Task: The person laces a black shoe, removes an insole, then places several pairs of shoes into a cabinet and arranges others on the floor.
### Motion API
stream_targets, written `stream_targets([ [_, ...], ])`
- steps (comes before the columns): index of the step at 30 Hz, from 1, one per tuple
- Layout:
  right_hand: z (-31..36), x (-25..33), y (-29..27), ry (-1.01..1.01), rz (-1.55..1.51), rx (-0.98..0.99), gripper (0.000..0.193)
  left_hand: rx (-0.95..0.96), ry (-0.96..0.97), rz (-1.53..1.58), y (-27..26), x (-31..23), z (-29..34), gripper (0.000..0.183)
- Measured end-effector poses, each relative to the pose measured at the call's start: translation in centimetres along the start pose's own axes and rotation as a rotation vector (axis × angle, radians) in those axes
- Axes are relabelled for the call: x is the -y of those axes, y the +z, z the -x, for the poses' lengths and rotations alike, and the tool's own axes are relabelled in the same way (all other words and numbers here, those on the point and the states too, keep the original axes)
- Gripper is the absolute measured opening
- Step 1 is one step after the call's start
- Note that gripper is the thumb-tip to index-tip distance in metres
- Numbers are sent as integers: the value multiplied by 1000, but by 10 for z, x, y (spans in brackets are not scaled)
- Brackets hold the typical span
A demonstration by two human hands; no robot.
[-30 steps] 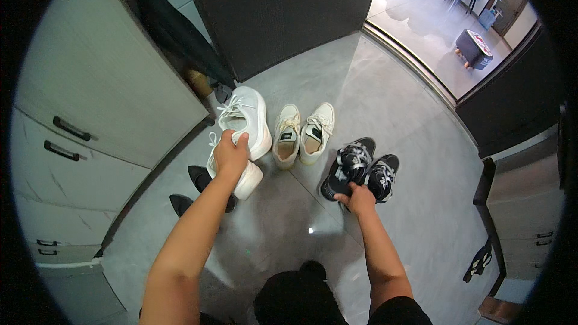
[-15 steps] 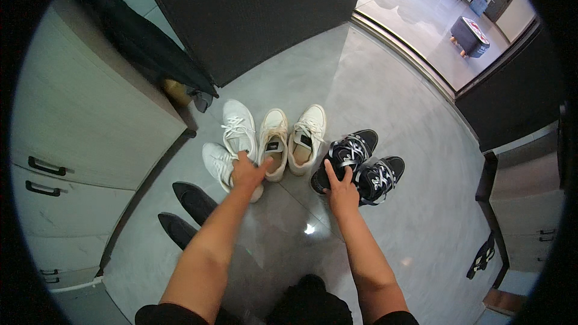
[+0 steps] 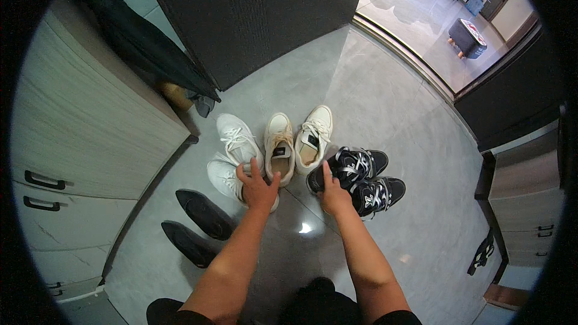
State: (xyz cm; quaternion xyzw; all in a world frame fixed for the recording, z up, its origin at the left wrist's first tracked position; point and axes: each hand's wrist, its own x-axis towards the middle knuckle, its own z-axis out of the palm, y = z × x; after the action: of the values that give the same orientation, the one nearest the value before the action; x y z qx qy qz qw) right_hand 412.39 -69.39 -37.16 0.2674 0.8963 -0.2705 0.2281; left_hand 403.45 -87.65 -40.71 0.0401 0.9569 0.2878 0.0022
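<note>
We are holding our left hand (image 3: 260, 192) splayed over white sneakers (image 3: 235, 135), right hand (image 3: 335, 197) against black sneakers (image 3: 356, 165), grip unclear; sideways brushing could be skewing cream sneakers (image 3: 316, 127) between.

- The left hand (image 3: 260, 194) has its fingers spread out over the backs of two white shoes (image 3: 235, 135).
- The right hand (image 3: 335, 197) is at the back of two black sneakers (image 3: 378, 197) with pale laces, one finger pointing ahead.
- Two cream shoes (image 3: 280, 126) sit side by side, just ahead of the gap between the hands.
- Two pointy black shoes (image 3: 205, 213) lie left of the left hand.
- A big cupboard (image 3: 90, 120) stands farther left.
- Far ahead and right of the right hand, there's a little dark stool (image 3: 468, 37).
</note>
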Motion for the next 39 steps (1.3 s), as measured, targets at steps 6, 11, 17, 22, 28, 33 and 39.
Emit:
stream_targets([
  [6, -2, -4, 8, -71, -198, -24, 91, 337, 38, 9, -10, -10, -20, 70],
  [11, -41, 1, 16, -140, -266, 48, 90, 463, 222, -99, -2, -16, -2, 64],
  [17, -69, 44, 20, 129, -635, 194, 94, 509, 77, -140, -4, -3, -18, 57],
  [22, -83, 46, 41, 85, -576, 35, 103, 501, 103, -139, -3, 8, -26, 52],
  [28, -109, 60, 16, 171, -344, 118, 93, 406, 145, -83, 4, 13, -15, 47],
  [33, -113, 74, 6, 221, -211, 64, 84, 455, 98, -10, 6, 21, -12, 40],
  [39, -172, 45, 31, 216, -251, 126, 60, 247, 109, 171, 0, 41, -10, 42],
])
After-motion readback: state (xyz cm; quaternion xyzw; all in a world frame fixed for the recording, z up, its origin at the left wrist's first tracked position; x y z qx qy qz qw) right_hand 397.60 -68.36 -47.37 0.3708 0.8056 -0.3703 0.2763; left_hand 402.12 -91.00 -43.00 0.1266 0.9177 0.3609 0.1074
